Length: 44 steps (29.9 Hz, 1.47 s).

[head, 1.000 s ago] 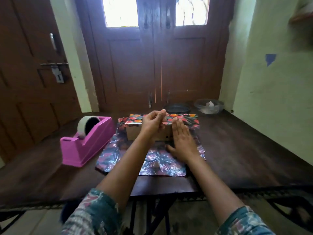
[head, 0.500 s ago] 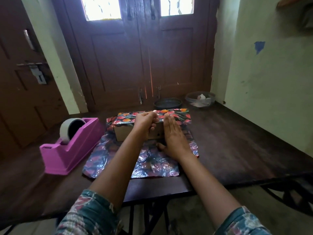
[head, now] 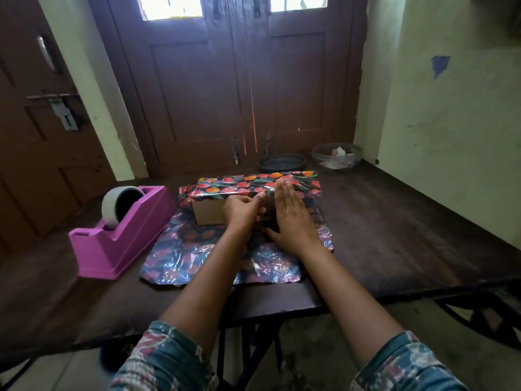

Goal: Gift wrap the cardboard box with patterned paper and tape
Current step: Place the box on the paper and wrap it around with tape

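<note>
right hand [head: 291, 218] flat with straight fingers pins paper [head: 253, 183] on the box [head: 208, 213], left hand [head: 241, 208] seems to pinch the paper's edge; pull it taut and square before taping.

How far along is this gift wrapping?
Done: the cardboard box sits on the patterned paper, with the far flap folded over its top. In hand: the right hand presses that flap flat, and the left hand curls at its edge. Left: the near flap lies flat, the box front shows bare, and the tape dispenser stands beside.
</note>
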Available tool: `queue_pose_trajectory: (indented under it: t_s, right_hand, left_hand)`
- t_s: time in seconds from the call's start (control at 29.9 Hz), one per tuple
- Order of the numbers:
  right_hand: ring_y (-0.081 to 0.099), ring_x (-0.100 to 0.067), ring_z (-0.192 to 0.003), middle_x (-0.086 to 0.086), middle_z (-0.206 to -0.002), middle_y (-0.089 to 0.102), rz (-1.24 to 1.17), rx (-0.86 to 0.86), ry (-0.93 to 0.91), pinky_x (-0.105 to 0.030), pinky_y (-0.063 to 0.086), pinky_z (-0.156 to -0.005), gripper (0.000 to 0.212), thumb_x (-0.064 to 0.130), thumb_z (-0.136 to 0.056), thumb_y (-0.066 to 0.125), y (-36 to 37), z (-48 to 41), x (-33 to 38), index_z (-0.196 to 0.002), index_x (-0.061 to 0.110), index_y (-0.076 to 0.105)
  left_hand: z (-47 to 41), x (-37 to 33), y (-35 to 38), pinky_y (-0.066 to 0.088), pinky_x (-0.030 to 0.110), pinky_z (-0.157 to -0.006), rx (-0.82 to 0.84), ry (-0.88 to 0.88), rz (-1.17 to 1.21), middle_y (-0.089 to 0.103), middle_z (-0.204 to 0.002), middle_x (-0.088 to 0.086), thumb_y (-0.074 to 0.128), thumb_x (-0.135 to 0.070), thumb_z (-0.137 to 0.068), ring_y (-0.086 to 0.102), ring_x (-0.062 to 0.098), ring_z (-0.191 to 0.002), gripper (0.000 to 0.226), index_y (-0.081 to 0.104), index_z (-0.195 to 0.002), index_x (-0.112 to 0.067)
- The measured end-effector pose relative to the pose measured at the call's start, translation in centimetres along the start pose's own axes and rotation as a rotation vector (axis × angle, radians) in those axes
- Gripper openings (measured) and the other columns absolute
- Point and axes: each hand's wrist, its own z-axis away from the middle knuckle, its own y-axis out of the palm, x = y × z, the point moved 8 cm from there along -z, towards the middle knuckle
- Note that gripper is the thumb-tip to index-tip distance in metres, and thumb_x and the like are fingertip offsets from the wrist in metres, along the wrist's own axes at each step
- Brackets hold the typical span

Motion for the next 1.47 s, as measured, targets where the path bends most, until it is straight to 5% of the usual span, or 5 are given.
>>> queue_pose_trajectory:
  t_s: [0.3,0.47,0.6,0.77,1.47]
  right_hand:
    - [-0.010,-0.024,-0.144,-0.014,-0.156,-0.010,0.001,-0.010,-0.006,-0.025,-0.011,-0.111,0.096,0.038,-0.087,0.056,-0.3,0.1,0.1,-0.145,0.002,-0.011]
    - [-0.011,-0.023,-0.144,-0.013,-0.156,-0.012,0.014,-0.002,0.002,-0.025,-0.013,-0.109,0.099,0.042,-0.086,0.056,-0.1,0.0,0.1,-0.144,0.003,-0.014]
    - [-0.011,-0.023,-0.144,-0.012,-0.156,-0.012,0.019,-0.002,0.007,-0.025,-0.013,-0.109,0.100,0.043,-0.086,0.056,0.0,0.0,0.1,-0.144,0.004,-0.015]
    - [-0.010,-0.024,-0.144,-0.014,-0.156,-0.010,0.022,0.003,0.009,-0.024,-0.014,-0.108,0.099,0.040,-0.086,0.058,-0.2,0.0,0.2,-0.145,0.003,-0.012]
    - [-0.005,-0.018,-0.145,-0.006,-0.158,0.001,0.191,0.128,-0.018,-0.034,-0.008,-0.115,0.090,0.053,-0.085,0.052,-1.4,-0.4,-0.6,-0.149,0.011,0.004]
  left_hand:
    - [-0.4,0.8,-1.9,0.044,0.029,-0.060,-0.168,0.062,-0.510,0.071,-0.079,0.007,0.059,-0.063,-0.077,0.066,0.026,-0.078,0.052,0.071,-0.078,-0.013]
    - [-0.2,-1.0,-2.2,0.049,0.034,-0.076,-0.109,0.141,-0.887,0.068,-0.098,0.009,0.062,-0.039,-0.085,0.064,0.029,-0.094,0.029,0.066,-0.095,-0.012]
    - [1.0,-5.2,-2.7,0.044,0.028,-0.064,-0.085,0.553,-0.673,0.064,-0.080,0.000,0.069,-0.033,-0.082,0.061,0.019,-0.077,0.017,0.066,-0.079,-0.016]
    - [0.8,-6.3,0.4,0.034,0.032,-0.089,0.133,0.838,-0.876,0.056,-0.124,0.003,0.061,-0.024,-0.087,0.047,0.021,-0.112,0.034,0.062,-0.120,-0.032]
    - [-7.6,-4.2,-6.9,0.022,0.044,-0.105,0.231,0.277,-1.119,0.035,-0.144,0.006,0.036,-0.054,-0.094,0.027,0.027,-0.133,0.053,0.046,-0.137,-0.026]
